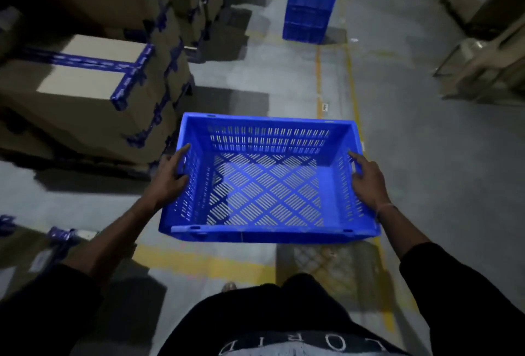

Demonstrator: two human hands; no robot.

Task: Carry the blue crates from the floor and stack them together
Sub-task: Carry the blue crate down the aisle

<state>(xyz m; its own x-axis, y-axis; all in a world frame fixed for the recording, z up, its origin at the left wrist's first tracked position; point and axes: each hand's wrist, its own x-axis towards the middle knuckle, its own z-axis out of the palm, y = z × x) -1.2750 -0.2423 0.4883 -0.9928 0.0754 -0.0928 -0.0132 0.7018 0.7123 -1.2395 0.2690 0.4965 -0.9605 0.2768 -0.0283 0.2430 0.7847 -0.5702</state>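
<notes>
An empty blue slotted crate (267, 185) is held level in front of my waist, above the floor. My left hand (170, 178) grips its left side wall at the handle slot. On the opposite wall, my right hand (368, 180) holds the right handle slot. Far ahead down the aisle, a stack of blue crates (311, 6) stands on the grey floor.
Tall stacks of cardboard boxes (93, 77) with blue tape line the left side of the aisle. More boxes and a metal frame (483, 62) stand at the right. Yellow floor lines (352, 85) run along the aisle toward the stack.
</notes>
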